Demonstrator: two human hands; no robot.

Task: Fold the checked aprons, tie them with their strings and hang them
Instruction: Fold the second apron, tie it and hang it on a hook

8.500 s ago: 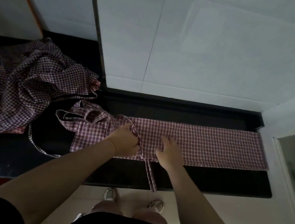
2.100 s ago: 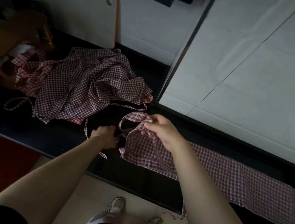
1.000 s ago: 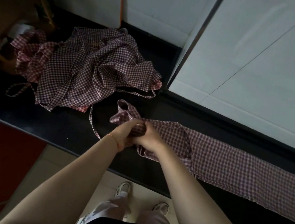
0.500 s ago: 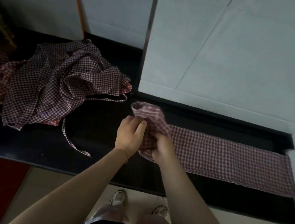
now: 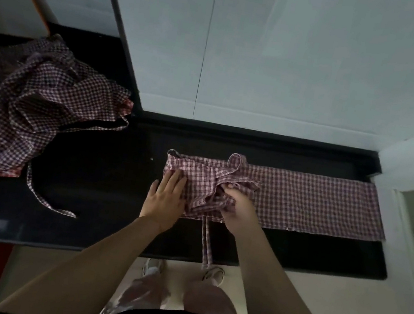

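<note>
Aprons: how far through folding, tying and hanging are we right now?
Done: one apron lies folded into a long strip on the black counter. In hand: the left hand presses its bunched end while the right hand grips the fabric; strings dangle untied. Left: tying, hanging, and the crumpled pile.

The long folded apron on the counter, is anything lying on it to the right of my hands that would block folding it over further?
Nothing visible does. The folded apron lies flat and bare along the black counter right of both hands. The left hand presses the bunched end and the right hand grips it. The apron pile sits apart, far left.
</note>
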